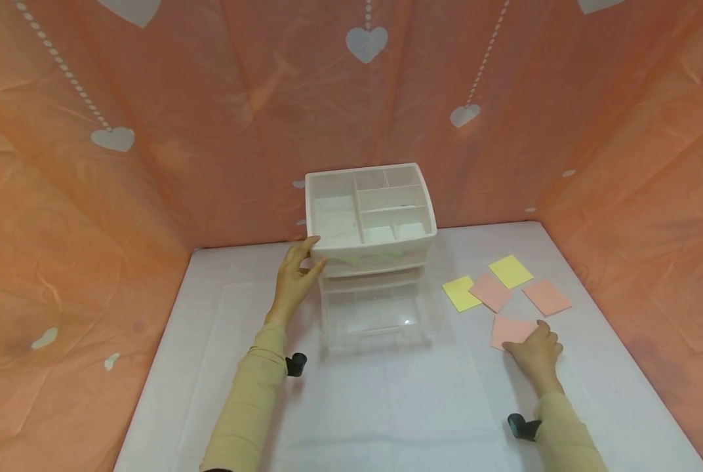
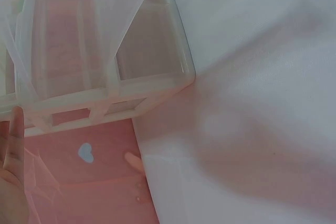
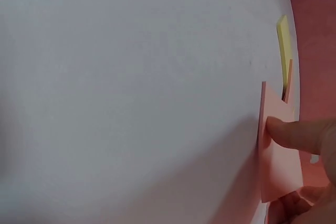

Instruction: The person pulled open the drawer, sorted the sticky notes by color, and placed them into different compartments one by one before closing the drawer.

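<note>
A white plastic drawer organiser (image 1: 369, 210) with a compartmented top stands at the back of the table. Its lower clear drawer (image 1: 378, 314) is pulled out toward me. My left hand (image 1: 297, 272) rests against the organiser's front left corner, thumb on the top rim, fingers fairly straight. The left wrist view shows the organiser (image 2: 100, 77) from below, with one straight finger of my left hand (image 2: 13, 145) beside it. My right hand (image 1: 534, 351) pinches the near edge of a pink paper note (image 1: 513, 330). In the right wrist view the thumb (image 3: 299, 132) presses on that pink note (image 3: 278, 166).
Beyond the held note, two yellow notes (image 1: 510, 271) (image 1: 461, 293) and two pink notes (image 1: 490, 292) (image 1: 546, 297) lie flat on the white table (image 1: 387, 406). Orange sheeting with white hearts (image 1: 366, 42) walls the table on three sides.
</note>
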The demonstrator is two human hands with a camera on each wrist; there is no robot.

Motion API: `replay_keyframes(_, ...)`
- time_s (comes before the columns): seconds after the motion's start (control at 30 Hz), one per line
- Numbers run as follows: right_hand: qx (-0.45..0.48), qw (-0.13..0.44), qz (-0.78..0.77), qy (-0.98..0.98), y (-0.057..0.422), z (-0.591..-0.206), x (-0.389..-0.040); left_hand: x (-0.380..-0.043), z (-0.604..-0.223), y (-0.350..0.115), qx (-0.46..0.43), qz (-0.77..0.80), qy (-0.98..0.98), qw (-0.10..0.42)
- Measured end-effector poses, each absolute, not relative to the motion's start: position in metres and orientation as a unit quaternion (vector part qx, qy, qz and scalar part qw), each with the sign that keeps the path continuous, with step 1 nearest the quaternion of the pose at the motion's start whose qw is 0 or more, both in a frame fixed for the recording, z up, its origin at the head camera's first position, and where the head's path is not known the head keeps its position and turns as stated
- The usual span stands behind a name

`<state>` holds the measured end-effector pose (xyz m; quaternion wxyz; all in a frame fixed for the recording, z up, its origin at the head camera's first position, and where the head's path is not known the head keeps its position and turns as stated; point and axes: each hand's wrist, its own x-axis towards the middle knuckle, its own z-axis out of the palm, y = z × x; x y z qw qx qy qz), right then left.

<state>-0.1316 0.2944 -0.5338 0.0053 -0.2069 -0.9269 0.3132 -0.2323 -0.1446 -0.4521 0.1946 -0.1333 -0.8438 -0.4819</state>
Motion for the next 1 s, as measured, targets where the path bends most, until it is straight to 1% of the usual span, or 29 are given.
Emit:
replay_keyframes(0.17, -0.186, 0.057, 0.294, -0.936, 0.291, -0.531, -0.131, -0.233, -0.451, -0.144, -0.130, -0.478, -0.848, 0.188)
replay_keyframes(0.33, -0.185, 0.088, 0.305, -0.930, 0.293, -0.530, -0.131, -0.233, -0.451, -0.144, -0.132, -0.479, -0.848, 0.188)
replay_keyframes(0.6, -0.211, 0.062, 0.371, -0.902, 0.304, -0.529, -0.127, -0.235, -0.451, -0.143, -0.133, -0.473, -0.848, 0.197)
replay_keyframes(1.0, -0.251, 0.087, 0.388, -0.883, 0.307, -0.518, -0.124, -0.234, -0.453, -0.145, -0.127, -0.477, -0.850, 0.187)
